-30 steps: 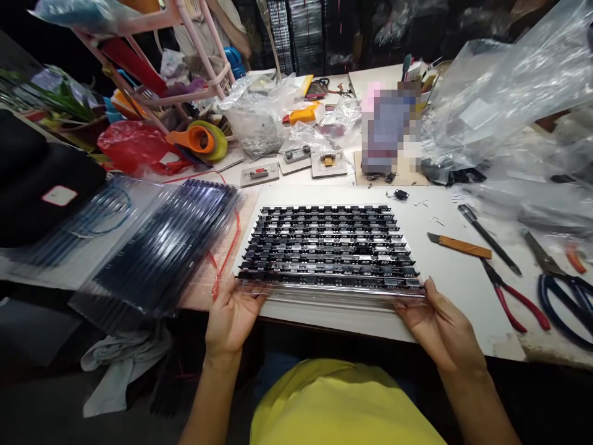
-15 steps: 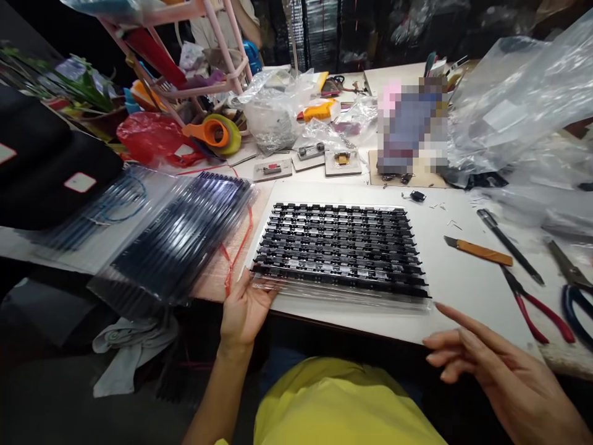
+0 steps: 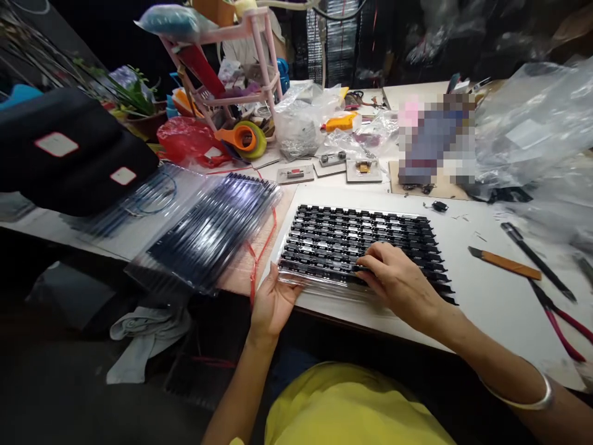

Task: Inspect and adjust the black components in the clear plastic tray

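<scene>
A clear plastic tray (image 3: 333,288) filled with rows of small black parts (image 3: 319,240) lies on the white board in front of me. My left hand (image 3: 277,304) grips its near left corner, thumb on top and fingers underneath. Over the tray's front rows, my right hand (image 3: 401,285) is closed in a pinch, with a small black part at its fingertips. The hand covers part of the near right rows. Whether the pinched part is lifted clear of the tray, I cannot tell.
Left of the tray lie stacked clear trays (image 3: 204,232) in plastic. A wooden-handled knife (image 3: 507,262), a black pen (image 3: 540,262) and red-handled pliers (image 3: 563,330) lie to the right. Small fixtures (image 3: 364,170), a pink rack (image 3: 264,55) and plastic bags (image 3: 532,117) stand behind.
My right hand has moved left from beside the tray onto its front rows and closed on a small black part. My left hand keeps its hold; the view has shifted slightly.
</scene>
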The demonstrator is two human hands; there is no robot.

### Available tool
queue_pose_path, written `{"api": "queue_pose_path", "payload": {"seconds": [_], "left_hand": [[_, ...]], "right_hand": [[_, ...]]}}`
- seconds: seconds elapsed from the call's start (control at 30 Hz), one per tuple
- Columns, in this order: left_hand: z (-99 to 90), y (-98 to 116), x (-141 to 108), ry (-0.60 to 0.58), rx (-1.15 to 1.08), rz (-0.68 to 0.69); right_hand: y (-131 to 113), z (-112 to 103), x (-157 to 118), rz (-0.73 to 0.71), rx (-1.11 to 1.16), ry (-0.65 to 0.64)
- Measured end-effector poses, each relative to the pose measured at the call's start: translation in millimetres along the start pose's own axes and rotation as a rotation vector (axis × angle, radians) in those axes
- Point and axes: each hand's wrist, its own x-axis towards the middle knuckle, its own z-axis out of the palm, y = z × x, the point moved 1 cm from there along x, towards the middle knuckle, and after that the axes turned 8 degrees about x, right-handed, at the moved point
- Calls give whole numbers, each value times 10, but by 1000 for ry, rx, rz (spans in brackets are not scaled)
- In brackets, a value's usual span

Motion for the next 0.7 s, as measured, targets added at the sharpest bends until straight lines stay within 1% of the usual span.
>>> {"api": "queue_pose_path", "payload": {"seconds": [0.1,0.2,0.3,0.37,0.43,0.47,0.53,0.57,0.63,0.7], "left_hand": [[-19,-2,9,-34,-22,-2],[-24,4,12,-43,-39,-7],[-25,13,11,-23,-18,-16],[-27,17,12,-8,-3,-20],[-28,19,14,-3,-4,-22],[-28,20,16,1,-9,-22],[-27,23,18,15,-17,-23],[-25,26,18,25,-16,-26],[-19,35,16,39,-1,-36],[-8,46,14,43,15,-50]], "right_hand": [[32,43,36,-13,-52,-54],[34,59,73,-13,-47,-48],[-1,-37,62,8,58,12],[-12,-187,-29,75,162,106],[34,-376,-212,203,217,227],[88,-466,-334,286,209,285],[263,-602,-617,502,134,387],[376,-637,-761,614,108,409],[621,-637,-1022,813,103,425],[836,-572,-1209,936,142,438]]}}
